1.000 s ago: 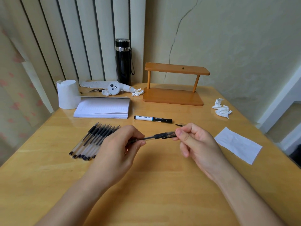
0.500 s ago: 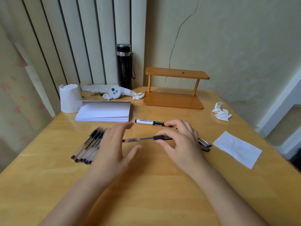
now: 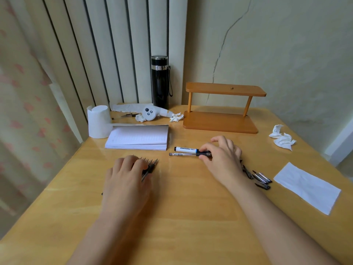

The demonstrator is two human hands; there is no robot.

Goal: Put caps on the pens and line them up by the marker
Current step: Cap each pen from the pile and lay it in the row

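A black and white marker (image 3: pixel 186 149) lies on the wooden table (image 3: pixel 181 217) in front of the notepad. Just below it and parallel lies a capped clear pen (image 3: pixel 183 154). My right hand (image 3: pixel 222 156) pinches that pen's black capped end against the table. My left hand (image 3: pixel 127 176) rests flat on a bunch of uncapped pens (image 3: pixel 150 164), fingers curled over them; only their tips show. Several loose black caps (image 3: pixel 260 178) lie to the right of my right wrist.
A white notepad (image 3: pixel 138 139) lies behind the pens, with a paper roll (image 3: pixel 98 124) at its left. Farther back stand a black flask (image 3: pixel 160 82) and a wooden shelf (image 3: pixel 221 108). Crumpled tissue (image 3: pixel 282 137) and a paper sheet (image 3: pixel 307 186) lie at the right.
My right hand carried the capped pen away from my left hand and set it down beside the marker. My left hand let go and dropped onto the bunch of uncapped pens.
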